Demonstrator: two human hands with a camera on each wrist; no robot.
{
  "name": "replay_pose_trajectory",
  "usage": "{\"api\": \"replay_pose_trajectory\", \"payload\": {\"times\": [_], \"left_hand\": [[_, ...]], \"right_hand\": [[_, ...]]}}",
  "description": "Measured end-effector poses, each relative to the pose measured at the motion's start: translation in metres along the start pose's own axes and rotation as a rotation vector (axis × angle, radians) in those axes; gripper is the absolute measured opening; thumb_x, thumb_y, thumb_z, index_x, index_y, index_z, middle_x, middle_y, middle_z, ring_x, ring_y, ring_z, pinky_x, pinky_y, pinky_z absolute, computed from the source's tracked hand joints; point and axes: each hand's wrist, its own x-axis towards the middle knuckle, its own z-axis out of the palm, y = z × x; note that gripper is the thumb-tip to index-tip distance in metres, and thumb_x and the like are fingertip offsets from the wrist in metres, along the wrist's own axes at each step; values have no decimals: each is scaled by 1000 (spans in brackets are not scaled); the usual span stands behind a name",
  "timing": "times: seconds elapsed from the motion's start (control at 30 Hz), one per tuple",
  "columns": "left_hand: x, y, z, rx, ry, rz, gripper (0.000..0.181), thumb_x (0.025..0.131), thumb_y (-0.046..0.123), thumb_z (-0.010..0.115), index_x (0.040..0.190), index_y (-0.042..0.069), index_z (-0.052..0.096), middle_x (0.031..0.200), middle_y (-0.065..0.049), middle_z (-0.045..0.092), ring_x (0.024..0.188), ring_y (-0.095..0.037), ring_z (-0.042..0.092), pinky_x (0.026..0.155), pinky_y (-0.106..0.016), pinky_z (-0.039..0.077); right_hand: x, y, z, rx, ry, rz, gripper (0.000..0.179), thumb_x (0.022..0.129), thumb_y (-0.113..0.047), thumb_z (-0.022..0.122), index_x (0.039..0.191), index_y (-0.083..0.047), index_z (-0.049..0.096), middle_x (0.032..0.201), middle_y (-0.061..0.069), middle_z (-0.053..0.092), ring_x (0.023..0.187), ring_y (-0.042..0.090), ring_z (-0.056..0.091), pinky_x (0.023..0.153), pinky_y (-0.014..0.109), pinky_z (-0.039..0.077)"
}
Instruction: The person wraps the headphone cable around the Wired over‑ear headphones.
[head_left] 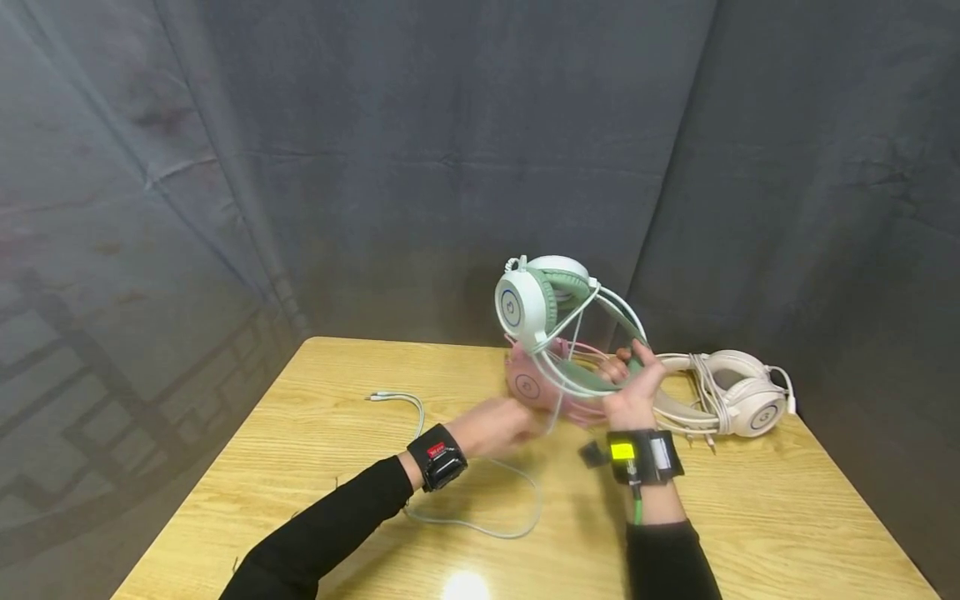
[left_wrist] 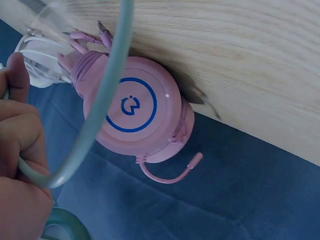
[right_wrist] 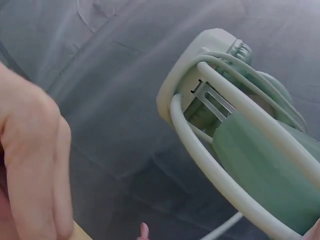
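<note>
A headset (head_left: 525, 304) with white frame and green cushions hangs above the table, tilted, its ear cups up and to the left. My right hand (head_left: 633, 396) grips its green headband (right_wrist: 265, 165), thumb and fingers around it. Blurred in the head view, my left hand (head_left: 498, 425) is below and left of the headset. In the left wrist view its curled fingers hold a pale green cable (left_wrist: 97, 120). Some cable is wrapped about the headset's frame, while a loose length (head_left: 480, 527) trails on the table to its plug end (head_left: 386, 396).
Behind the held headset lies a pink headset (head_left: 525, 385) with a bundled cord and a small microphone boom (left_wrist: 195, 161). A cream headset (head_left: 750, 404), its cord wrapped, lies at the right of the wooden table (head_left: 795, 517). Grey cloth (head_left: 450, 167) stands behind the table.
</note>
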Motion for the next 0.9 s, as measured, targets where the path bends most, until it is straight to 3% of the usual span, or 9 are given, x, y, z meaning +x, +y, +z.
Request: {"api": "replay_pose_trajectory", "payload": {"times": [0.23,0.4,0.5,0.6,0.73,0.9], "left_hand": [[0,0,-5,-36,-1,8,13,86,5,66,87,18,70,81,11,63,75,-1,58,69,-9,45],[-1,1,0,-20,-25,-13,9,88,11,67,87,20,69,77,14,62,69,2,55,64,-8,43],[0,3,0,-25,-27,-8,10,88,10,68,89,20,69,80,13,64,71,1,57,66,-7,43],[2,4,-3,-39,0,23,17,85,4,68,91,21,70,80,12,64,71,1,56,66,-7,43],[3,3,-11,-26,18,49,21,85,2,66,92,22,70,79,12,64,69,2,54,64,-6,42],[-4,-3,-16,-8,6,27,19,94,12,62,102,26,72,96,12,73,79,1,62,69,-9,47]], "right_hand": [[2,3,1,-44,28,-55,38,99,-27,47,65,-10,43,54,-6,23,39,10,21,39,24,18],[2,4,0,24,69,40,38,96,-27,51,64,-8,43,51,-3,27,42,10,21,37,26,21],[1,7,0,17,70,33,38,96,-28,52,64,-9,43,49,-3,29,40,10,22,37,25,19],[0,9,1,-79,51,-100,36,98,-26,50,66,-11,43,48,-5,28,39,9,22,39,23,17],[1,9,2,-268,88,-320,28,98,-22,51,72,-14,44,47,-7,27,39,7,21,43,21,17],[0,5,0,-369,94,-431,27,97,-18,51,72,-16,41,47,-9,21,43,6,15,48,22,11]]}}
